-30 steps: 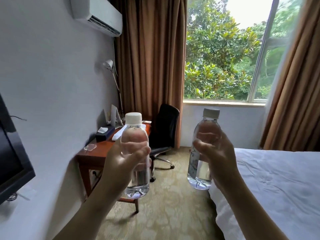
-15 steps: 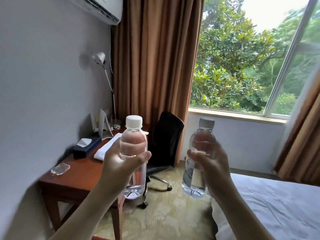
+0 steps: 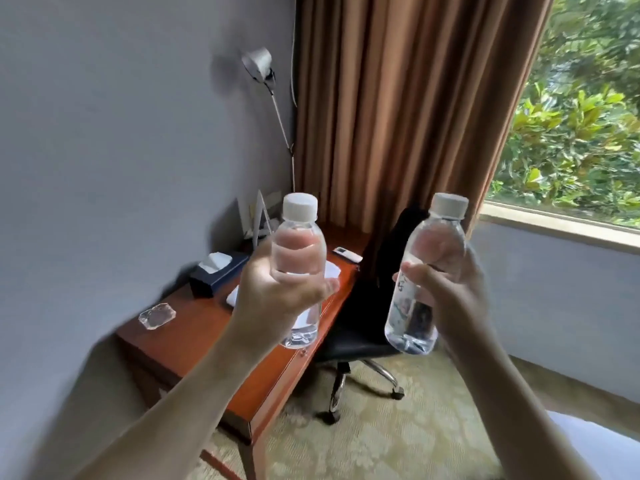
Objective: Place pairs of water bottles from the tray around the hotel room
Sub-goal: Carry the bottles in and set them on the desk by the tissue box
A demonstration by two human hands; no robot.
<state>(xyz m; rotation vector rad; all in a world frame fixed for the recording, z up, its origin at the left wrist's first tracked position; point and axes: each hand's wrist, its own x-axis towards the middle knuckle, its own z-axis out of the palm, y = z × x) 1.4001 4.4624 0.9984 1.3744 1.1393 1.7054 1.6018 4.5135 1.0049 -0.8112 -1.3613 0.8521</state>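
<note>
Item: two clear plastic water bottles with white caps, both carried above the desk.
Left hand (image 3: 277, 296): wrapped firmly round the left bottle (image 3: 299, 268), upright.
Right hand (image 3: 450, 292): closed round the right bottle (image 3: 424, 275), tilted slightly.
Destination (a judgement): the reddish-brown wooden desk (image 3: 194, 341) at 10 o'clock.
Handling: set yours down upright, side by side, clear of the dark tissue box (image 3: 216, 271) and glass ashtray (image 3: 157, 315); release only once the bases sit flat.

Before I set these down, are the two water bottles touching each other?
Apart. The head view shows the left bottle and right bottle held separately, with the black chair visible between them.
</note>
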